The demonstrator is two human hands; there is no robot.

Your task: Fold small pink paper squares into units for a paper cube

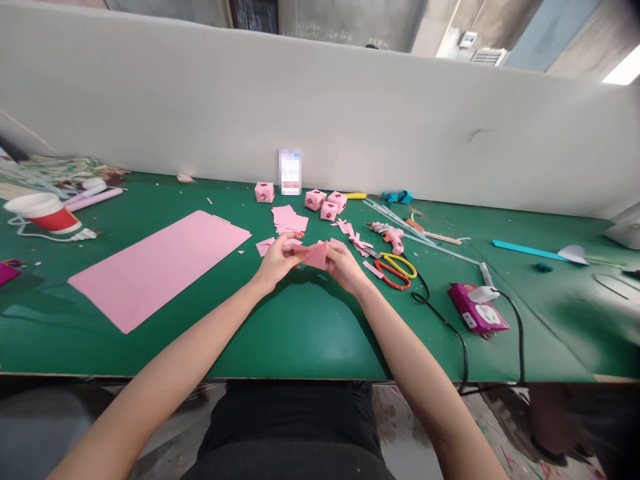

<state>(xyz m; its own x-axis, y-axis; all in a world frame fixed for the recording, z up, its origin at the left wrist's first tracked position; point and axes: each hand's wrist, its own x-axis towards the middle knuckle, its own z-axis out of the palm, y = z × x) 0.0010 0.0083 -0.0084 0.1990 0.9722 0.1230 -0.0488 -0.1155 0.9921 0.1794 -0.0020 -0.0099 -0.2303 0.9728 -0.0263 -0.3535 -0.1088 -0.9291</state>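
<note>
Between my two hands is a folded piece of pink paper, held just above the green table. My left hand pinches its left side, and my right hand is closed on its right side. Small pink paper pieces lie just behind my hands, with pink strips to their right. Farther back stand several pink paper cubes with dark diamond-shaped openings. Scissors with red and yellow handles rest right of my right hand, near a pink glue gun.
A large pink paper sheet lies left on the green table. A phone leans on the white partition. At right sits a magenta power box with black cables. A red-and-white paper cup stands far left.
</note>
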